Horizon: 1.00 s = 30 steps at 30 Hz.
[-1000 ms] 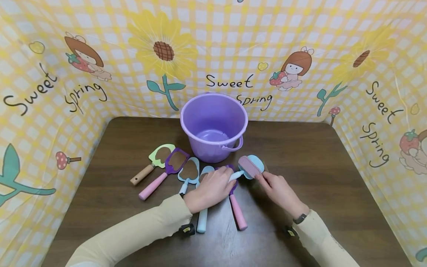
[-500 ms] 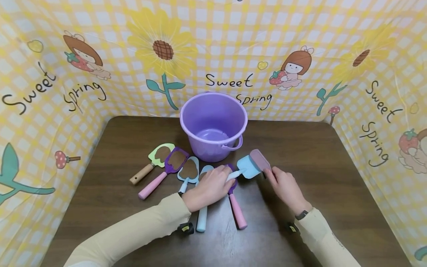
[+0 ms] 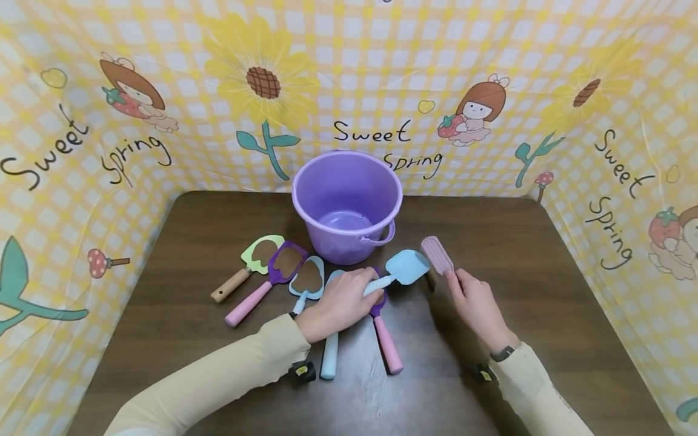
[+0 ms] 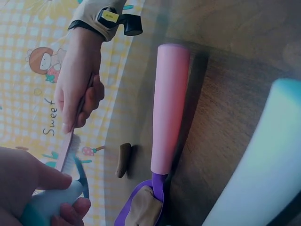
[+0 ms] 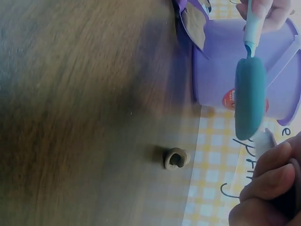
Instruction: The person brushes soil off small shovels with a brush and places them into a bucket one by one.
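Observation:
My left hand [image 3: 346,303] grips the handle of a light blue toy shovel [image 3: 408,266], raised over the table with its blade pointing right. Pinched in my right hand [image 3: 480,306] is a pink brush [image 3: 435,254], just right of the blade's edge; its short bristles show in the left wrist view. On the tabletop below lies a curled brown clay-like piece [image 5: 176,159]. Under and beside my left hand are a pink-handled purple shovel [image 3: 388,345] and another light blue shovel [image 3: 330,357], the latter partly covered by the hand.
A purple bucket [image 3: 349,242] stands behind the hands. To the left lie a green shovel [image 3: 251,263] with a wooden handle, a purple one [image 3: 256,297] with a pink handle, and a light blue one [image 3: 301,301]. Brown material fills their blades. Patterned cloth [image 3: 349,72] surrounds the table.
The pink brush has moved right, from over the light blue blade to beyond its edge, with my right hand. The held shovel has turned slightly; my left hand stays nearly in place.

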Each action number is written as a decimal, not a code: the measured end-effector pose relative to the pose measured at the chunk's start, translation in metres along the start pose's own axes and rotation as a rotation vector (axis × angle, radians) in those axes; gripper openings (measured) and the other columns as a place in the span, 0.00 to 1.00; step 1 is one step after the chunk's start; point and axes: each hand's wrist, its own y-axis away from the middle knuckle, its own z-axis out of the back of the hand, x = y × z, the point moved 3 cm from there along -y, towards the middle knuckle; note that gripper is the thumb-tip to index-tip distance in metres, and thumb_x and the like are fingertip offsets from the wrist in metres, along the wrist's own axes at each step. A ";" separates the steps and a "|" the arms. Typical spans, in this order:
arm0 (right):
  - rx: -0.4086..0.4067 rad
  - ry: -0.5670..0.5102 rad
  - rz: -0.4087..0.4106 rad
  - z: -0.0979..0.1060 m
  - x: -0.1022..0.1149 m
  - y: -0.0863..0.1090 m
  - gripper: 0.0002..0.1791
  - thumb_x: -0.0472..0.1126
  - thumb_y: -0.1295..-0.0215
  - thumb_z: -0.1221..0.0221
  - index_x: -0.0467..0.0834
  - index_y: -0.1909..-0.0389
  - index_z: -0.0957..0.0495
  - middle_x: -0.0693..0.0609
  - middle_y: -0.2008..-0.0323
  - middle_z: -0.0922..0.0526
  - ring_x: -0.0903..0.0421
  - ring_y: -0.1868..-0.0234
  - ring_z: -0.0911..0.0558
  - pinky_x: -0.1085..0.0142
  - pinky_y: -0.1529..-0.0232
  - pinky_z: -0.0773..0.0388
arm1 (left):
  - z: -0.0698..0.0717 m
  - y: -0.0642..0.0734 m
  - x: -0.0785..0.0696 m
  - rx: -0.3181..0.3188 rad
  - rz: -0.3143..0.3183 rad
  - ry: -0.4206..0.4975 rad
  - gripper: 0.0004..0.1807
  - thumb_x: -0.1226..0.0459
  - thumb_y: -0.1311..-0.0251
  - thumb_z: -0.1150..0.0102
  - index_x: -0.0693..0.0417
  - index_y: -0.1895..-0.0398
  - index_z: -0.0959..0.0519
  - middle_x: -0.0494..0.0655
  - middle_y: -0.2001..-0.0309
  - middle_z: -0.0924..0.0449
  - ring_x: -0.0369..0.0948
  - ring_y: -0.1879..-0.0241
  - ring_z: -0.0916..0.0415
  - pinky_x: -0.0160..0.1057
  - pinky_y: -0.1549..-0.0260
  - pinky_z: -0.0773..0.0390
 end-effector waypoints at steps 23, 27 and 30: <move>0.032 -0.044 0.076 0.000 0.020 0.004 0.13 0.42 0.21 0.43 0.41 0.68 0.25 0.55 0.81 0.34 0.59 0.82 0.35 0.67 0.81 0.38 | -0.014 -0.005 0.007 0.174 0.091 0.272 0.12 0.61 0.21 0.49 0.56 0.63 0.20 0.40 0.73 0.18 0.35 0.71 0.24 0.37 0.66 0.24; 0.072 -0.051 0.070 0.000 0.024 0.005 0.14 0.43 0.20 0.44 0.41 0.67 0.24 0.55 0.81 0.34 0.59 0.82 0.34 0.68 0.80 0.38 | -0.016 -0.007 0.009 0.197 0.105 0.311 0.16 0.62 0.18 0.56 0.61 0.63 0.21 0.41 0.73 0.18 0.35 0.72 0.25 0.36 0.66 0.25; 0.107 -0.053 0.070 -0.002 0.027 0.006 0.12 0.43 0.20 0.44 0.40 0.65 0.23 0.55 0.80 0.34 0.59 0.81 0.33 0.68 0.80 0.37 | -0.017 -0.008 0.010 0.210 0.119 0.342 0.17 0.62 0.18 0.58 0.62 0.63 0.22 0.42 0.73 0.19 0.34 0.73 0.27 0.35 0.68 0.26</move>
